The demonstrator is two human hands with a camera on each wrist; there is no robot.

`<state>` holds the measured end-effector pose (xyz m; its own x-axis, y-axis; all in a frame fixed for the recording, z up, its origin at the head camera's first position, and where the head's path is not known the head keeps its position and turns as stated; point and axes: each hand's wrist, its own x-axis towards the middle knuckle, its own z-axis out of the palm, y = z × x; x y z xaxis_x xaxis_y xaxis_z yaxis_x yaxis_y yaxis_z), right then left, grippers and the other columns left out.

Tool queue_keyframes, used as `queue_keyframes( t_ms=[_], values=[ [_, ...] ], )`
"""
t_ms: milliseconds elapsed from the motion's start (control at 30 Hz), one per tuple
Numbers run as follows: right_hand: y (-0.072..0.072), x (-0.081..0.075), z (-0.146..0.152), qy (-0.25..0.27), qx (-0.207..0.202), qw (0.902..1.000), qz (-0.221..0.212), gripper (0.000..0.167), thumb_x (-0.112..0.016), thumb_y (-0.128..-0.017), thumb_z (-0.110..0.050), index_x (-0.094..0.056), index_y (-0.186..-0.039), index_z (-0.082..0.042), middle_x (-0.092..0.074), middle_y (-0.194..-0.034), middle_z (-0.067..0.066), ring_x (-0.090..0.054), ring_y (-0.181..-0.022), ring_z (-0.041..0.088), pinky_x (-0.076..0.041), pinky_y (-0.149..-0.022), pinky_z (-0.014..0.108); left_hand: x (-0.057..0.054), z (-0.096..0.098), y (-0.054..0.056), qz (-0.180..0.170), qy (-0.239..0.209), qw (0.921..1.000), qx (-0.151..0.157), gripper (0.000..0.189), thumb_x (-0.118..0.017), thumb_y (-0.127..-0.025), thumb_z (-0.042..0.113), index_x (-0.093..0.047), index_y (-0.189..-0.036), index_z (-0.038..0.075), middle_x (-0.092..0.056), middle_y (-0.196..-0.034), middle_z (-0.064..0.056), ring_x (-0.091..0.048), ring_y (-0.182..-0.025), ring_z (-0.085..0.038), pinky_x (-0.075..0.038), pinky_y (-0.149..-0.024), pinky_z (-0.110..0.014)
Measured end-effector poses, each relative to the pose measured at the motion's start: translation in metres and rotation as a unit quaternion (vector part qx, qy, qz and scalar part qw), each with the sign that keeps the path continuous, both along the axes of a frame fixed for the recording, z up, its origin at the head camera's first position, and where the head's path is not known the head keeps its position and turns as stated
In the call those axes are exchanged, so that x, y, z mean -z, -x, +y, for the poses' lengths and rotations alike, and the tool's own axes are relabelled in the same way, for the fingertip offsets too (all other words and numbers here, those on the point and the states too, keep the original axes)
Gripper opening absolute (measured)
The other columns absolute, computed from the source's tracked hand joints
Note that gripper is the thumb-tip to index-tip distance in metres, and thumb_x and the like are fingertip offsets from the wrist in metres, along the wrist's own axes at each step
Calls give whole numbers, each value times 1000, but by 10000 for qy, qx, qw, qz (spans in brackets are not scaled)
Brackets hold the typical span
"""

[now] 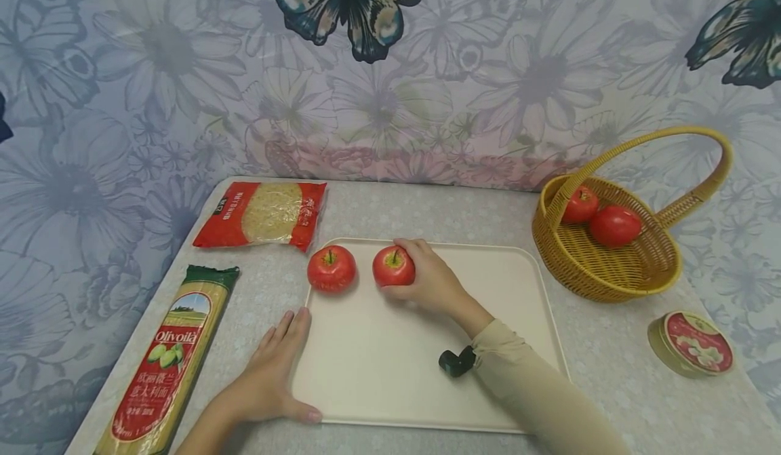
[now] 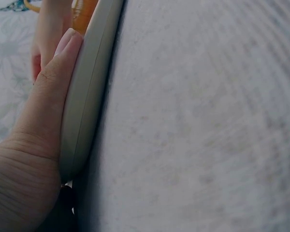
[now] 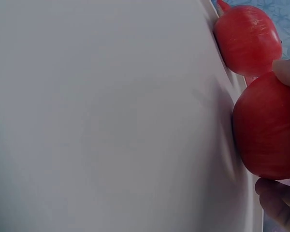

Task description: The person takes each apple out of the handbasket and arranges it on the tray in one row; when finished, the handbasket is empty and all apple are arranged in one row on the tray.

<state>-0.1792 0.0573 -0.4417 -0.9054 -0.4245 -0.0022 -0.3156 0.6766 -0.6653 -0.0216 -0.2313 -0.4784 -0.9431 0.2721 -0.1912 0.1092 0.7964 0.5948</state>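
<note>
Sleeved right hand (image 1: 429, 277) holds apple (image 1: 391, 268) (red).

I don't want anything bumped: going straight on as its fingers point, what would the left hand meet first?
Beyond the tray it touches, the left hand would probably meet the apple at the tray's far-left corner; depth is uncertain.

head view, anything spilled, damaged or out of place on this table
Nothing looks spilled or damaged. Only the left apple stands out slightly: in this view it overlaps the far left corner of the tray, whereas the held apple, in the right hand, appears within the tray's outline.
</note>
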Motion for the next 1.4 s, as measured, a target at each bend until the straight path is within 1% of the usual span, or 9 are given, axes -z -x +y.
queue_keyframes(
  t_ms=[167, 333, 500, 667, 1000, 1167, 1300, 1400],
  values=[
    [-1, -1, -2, -21, 15, 10000, -61, 89, -85, -73, -43, -42, -148, -22, -51, -133, 1, -59, -119, 22, -52, -99, 44, 0, 1, 0, -5, 28, 10000, 9, 160, -84, -40, 78, -5, -161, 10, -6, -168, -16, 0, -154, -42, -6, -119, -64],
    [1, 0, -2, -5, 34, 9999, -168, 89, -84, -74, -45, -41, -149, -23, -51, -134, 0, -59, -120, 23, -52, -100, 45, -1, 1, 0, -27, -18, 10000, -2, 159, -84, -40, 77, -5, -161, 10, -5, -168, -15, 1, -154, -42, -4, -120, -63],
    [3, 2, 0, 108, 8, 9995, -307, 89, -84, -75, -46, -40, -149, -24, -50, -135, -1, -59, -120, 23, -51, -100, 47, -2, 1, 0, -26, -51, 10000, -7, 158, -85, -41, 77, -5, -161, 11, -5, -168, -15, 2, -154, -41, -3, -121, -60],
    [3, 3, 1, 218, -46, 9988, -435, 90, -84, -75, -44, -38, -150, -25, -48, -141, 1, -57, -125, 24, -49, -103, 48, -2, 1, 1, -7, -27, 10000, 3, 159, -85, -41, 77, -5, -161, 10, -5, -168, -15, 1, -154, -41, -4, -120, -62],
    [0, 2, -1, 109, -87, 9987, -497, 93, -83, -75, -48, -36, -152, -25, -48, -143, 3, -56, -126, 24, -48, -104, 48, -2, 1, 1, -25, 1, 10000, 13, 158, -84, -41, 78, -6, -160, 10, -7, -168, -15, 1, -154, -42, -5, -119, -64],
    [-1, 0, 0, -26, -125, 9990, -426, 97, -83, -75, -49, -31, -154, -26, -45, -148, 4, -52, -132, 25, -46, -106, 49, -1, 2, 1, -112, -24, 9999, -31, 158, -84, -41, 77, -6, -161, 11, -6, -168, -14, 2, -154, -41, -4, -120, -63],
    [-2, -1, 3, -98, -123, 9997, -183, 101, -83, -73, -55, -30, -155, -27, -43, -152, 3, -46, -137, 25, -45, -108, 50, -2, 2, 0, -167, -4, 9998, -49, 158, -85, -41, 77, -6, -161, 11, -6, -168, -15, 3, -154, -41, -3, -120, -63],
    [-4, -6, 7, -87, -93, 9999, 13, 101, -81, -72, -59, -32, -154, -28, -42, -152, 0, -42, -140, 25, -44, -109, 52, -2, 2, 0, -143, -42, 9999, -59, 158, -84, -41, 77, -5, -161, 10, -6, -168, -16, 3, -154, -41, -2, -121, -62]
  ],
)
